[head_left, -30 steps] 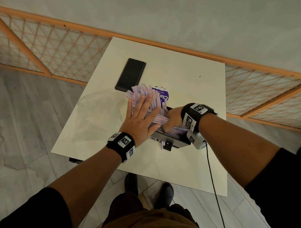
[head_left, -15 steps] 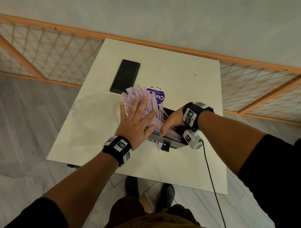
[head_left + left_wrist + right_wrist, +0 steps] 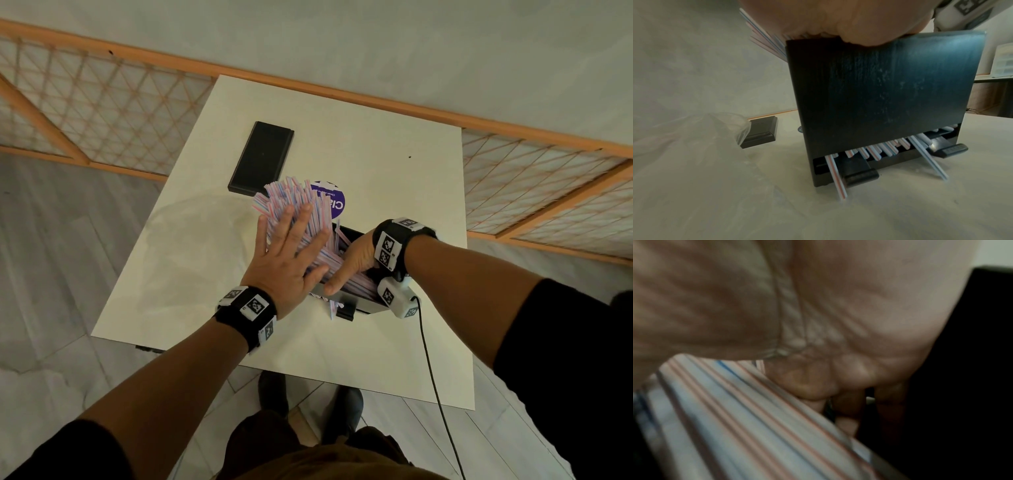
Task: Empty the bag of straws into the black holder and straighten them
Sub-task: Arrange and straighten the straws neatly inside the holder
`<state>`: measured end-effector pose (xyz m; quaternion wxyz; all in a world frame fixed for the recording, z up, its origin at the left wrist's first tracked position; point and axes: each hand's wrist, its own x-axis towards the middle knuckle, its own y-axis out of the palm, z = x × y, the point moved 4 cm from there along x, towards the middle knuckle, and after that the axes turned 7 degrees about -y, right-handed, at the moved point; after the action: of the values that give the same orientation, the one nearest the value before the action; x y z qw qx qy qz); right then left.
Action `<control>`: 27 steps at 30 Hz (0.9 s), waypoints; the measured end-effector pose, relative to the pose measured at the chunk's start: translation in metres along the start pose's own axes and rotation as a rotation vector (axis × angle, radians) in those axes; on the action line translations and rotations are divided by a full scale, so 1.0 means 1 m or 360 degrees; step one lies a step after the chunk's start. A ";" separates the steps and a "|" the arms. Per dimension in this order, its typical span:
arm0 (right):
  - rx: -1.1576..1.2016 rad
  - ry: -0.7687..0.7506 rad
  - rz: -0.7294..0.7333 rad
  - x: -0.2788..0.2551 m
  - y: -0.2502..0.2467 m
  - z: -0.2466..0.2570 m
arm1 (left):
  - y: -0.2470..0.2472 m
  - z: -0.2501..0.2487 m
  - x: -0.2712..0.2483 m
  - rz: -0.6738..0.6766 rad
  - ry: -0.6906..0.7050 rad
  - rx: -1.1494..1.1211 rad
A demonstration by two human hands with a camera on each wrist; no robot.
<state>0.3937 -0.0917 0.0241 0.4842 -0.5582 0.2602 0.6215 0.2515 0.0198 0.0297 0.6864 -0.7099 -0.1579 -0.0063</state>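
A thick fan of striped straws (image 3: 294, 202) leans to the left out of the black holder (image 3: 368, 308). My left hand (image 3: 284, 253) lies flat on the fan with its fingers spread. My right hand (image 3: 352, 263) reaches into the holder and holds the bundle's lower part, thumb on the near side and fingers hidden behind. In the right wrist view the fingers (image 3: 818, 382) curl against the straws (image 3: 756, 418). In the left wrist view the holder's front wall (image 3: 879, 97) fills the middle, and a few straws (image 3: 835, 177) poke out of its bottom slot onto the table.
The empty clear bag (image 3: 191, 233) lies on the white table (image 3: 376, 359) to the left, its purple label (image 3: 334, 202) behind the straws. A black lid (image 3: 262, 157) lies further back. A cable (image 3: 435, 377) hangs from my right wrist. A wooden lattice rail runs behind the table.
My left palm has stayed flat on the fan. My right hand has shifted slightly at the holder's mouth, and its thumb now stretches along the near side of the bundle.
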 end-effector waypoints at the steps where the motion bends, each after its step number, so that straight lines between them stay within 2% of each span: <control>1: 0.0009 -0.0022 -0.0008 -0.001 0.000 0.001 | 0.000 0.000 0.000 -0.0004 -0.0001 -0.0007; 5: 0.0017 -0.0056 -0.0025 -0.003 -0.003 0.002 | -0.003 0.000 0.002 -0.0016 -0.0008 -0.0048; 9: -0.0059 -0.0202 -0.0068 -0.011 -0.007 0.004 | -0.007 0.002 0.001 -0.0063 -0.0047 -0.0128; 12: -0.0056 -0.0340 -0.0017 -0.027 -0.008 0.008 | -0.014 0.004 0.001 -0.0172 -0.0028 -0.0119; 16: -0.0156 -0.0401 -0.0122 -0.041 -0.016 0.011 | -0.020 0.006 0.000 -0.0339 0.0051 -0.0041; 20: -0.0263 -0.0391 -0.0227 -0.046 -0.017 0.012 | -0.018 0.010 0.000 -0.0292 0.0153 -0.0106; 27: -0.0423 -0.0352 -0.0632 -0.049 -0.003 0.013 | -0.011 0.010 0.003 -0.0162 0.0314 0.0003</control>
<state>0.3859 -0.0945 0.0745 0.5447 -0.5857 0.0071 0.6002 0.2499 0.0308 0.0409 0.6980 -0.6963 -0.1255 -0.1110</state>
